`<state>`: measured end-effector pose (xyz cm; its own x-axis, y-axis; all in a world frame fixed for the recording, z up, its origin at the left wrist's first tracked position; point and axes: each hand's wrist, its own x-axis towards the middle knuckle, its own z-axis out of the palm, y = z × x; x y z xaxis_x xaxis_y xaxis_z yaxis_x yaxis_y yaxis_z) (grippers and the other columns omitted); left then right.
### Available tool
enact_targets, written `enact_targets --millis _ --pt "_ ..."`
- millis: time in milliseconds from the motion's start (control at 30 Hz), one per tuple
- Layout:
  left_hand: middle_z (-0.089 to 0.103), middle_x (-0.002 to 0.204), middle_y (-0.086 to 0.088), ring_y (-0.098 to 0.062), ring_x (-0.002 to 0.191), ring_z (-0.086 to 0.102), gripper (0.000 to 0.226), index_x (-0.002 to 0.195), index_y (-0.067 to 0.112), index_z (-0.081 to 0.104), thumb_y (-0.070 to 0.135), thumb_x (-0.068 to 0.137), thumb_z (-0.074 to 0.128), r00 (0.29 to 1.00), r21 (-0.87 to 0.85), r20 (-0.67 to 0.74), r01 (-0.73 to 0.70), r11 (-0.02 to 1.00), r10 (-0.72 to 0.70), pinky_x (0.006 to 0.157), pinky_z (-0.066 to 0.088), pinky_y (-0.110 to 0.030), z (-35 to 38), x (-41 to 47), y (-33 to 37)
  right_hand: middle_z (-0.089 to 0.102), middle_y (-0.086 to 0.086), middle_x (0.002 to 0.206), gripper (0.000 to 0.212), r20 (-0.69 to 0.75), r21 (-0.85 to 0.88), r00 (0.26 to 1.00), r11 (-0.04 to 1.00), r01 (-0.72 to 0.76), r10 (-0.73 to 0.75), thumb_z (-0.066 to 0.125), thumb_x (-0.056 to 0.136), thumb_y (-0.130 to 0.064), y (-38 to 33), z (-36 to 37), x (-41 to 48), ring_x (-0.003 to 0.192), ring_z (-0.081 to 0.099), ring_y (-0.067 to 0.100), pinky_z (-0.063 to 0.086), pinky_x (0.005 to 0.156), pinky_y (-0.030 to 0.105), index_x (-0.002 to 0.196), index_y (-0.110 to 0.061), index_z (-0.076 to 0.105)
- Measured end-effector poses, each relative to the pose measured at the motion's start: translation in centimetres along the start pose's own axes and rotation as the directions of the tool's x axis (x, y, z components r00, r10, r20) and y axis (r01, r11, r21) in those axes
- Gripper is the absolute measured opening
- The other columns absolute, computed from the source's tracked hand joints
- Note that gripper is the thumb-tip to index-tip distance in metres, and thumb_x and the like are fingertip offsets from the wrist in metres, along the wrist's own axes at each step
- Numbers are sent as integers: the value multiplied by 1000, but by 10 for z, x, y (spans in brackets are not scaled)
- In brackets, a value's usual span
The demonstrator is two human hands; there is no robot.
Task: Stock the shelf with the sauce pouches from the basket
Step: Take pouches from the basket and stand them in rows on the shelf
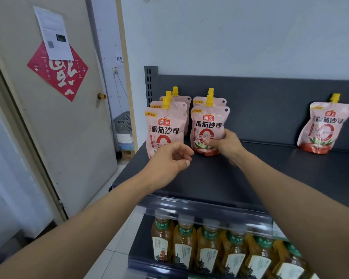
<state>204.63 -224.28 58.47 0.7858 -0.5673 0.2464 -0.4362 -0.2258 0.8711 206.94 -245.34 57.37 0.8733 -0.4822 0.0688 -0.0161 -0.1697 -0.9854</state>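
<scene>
Shelf (pixel 250 178) first: its dark top board runs wide in front of you, with a dark back panel (pixel 270 109) rising behind it against the pale wall. Below it you can see a lower shelf holding a row of tea bottles (pixel 210 248) with green labels. To your left stands a door (pixel 54 125) carrying a red paper ornament (pixel 58 73) and a white sheet (pixel 53 35). On the top board, pink sauce pouches with yellow caps stand upright in two short files at the left end: three one behind another, fronted by the left-file pouch (pixel 165 129), and beside them two more. A lone pouch (pixel 324 127) leans on the back panel well apart to the right. Your right hand (pixel 226 142) has its grip pinching the lower part of the front pouch (pixel 208 125) of the second file (thumb across its face), its base on the board. Your left hand (pixel 169 160) hovers just before the left file, fingers loosely curled and spread, holding nothing.
</scene>
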Motion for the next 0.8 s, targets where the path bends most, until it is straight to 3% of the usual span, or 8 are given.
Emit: enact_targets --millis 167,467,633,700,800 --pt "63 90 4 -5 85 58 17 100 15 62 4 88 59 1000 -2 10 9 1000 -9 67 46 0 2 -3 5 64 11 121 44 -7 -51 1000 999 7 -7 70 78 0 -1 2 -6 112 60 27 50 88 35 120 -6 57" --pt "64 92 3 -11 92 60 17 98 18 62 5 88 59 1000 27 4 30 999 -30 77 48 -12 -1 -17 11 64 7 120 47 -69 -84 997 996 34 -40 73 77 -4 -3 2 -17 110 61 25 53 92 40 120 -9 53" --pt "64 93 3 -11 92 60 16 99 17 62 5 88 59 999 39 -2 41 998 -41 76 47 -12 0 -19 14 63 6 121 57 -56 -55 996 996 64 -67 74 75 -3 -12 1 -25 109 62 23 53 78 31 126 -10 49" --pt "64 93 3 -10 91 59 17 99 17 63 5 88 58 999 44 -4 40 998 -40 73 47 -9 0 -18 16 59 6 127 66 -66 -73 997 996 46 -50 74 76 -3 -14 0 -28 113 59 23 52 79 30 133 -9 42" --pt "63 91 3 -8 88 58 17 100 16 62 4 88 58 999 44 9 31 999 -31 69 47 -6 4 -17 19 55 9 132 64 -122 -162 990 985 55 -75 70 80 -2 -14 -6 -36 117 56 23 47 82 26 135 -6 39"
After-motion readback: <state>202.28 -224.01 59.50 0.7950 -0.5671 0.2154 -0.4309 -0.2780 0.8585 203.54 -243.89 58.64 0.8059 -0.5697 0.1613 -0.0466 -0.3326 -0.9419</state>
